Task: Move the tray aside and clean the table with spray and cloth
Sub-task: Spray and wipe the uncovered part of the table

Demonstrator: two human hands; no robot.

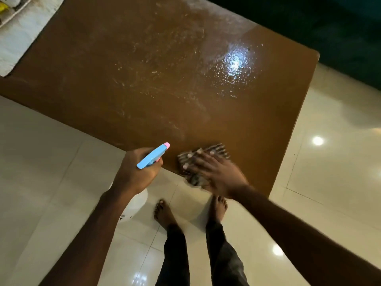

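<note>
A brown table (pixel 144 79) fills the upper middle, its top wet with spray droplets and smears and a bright light reflection. My left hand (pixel 134 172) grips a spray bottle (pixel 153 155) with a blue head and pink nozzle, held just off the table's near edge. My right hand (pixel 214 172) lies flat with spread fingers on a striped dark-and-white cloth (pixel 203 156), pressing it on the table's near edge. Part of the cloth hangs over the edge. The hand is blurred. A tray rim (pixel 15 14) shows at the far top left.
A white mat (pixel 22 38) lies on the surface beyond the table's left corner, under the tray. Glossy cream floor tiles (pixel 329 162) surround the table. My bare feet (pixel 165 213) stand just below the near edge. The spray bottle's white body (pixel 136 205) shows under my left wrist.
</note>
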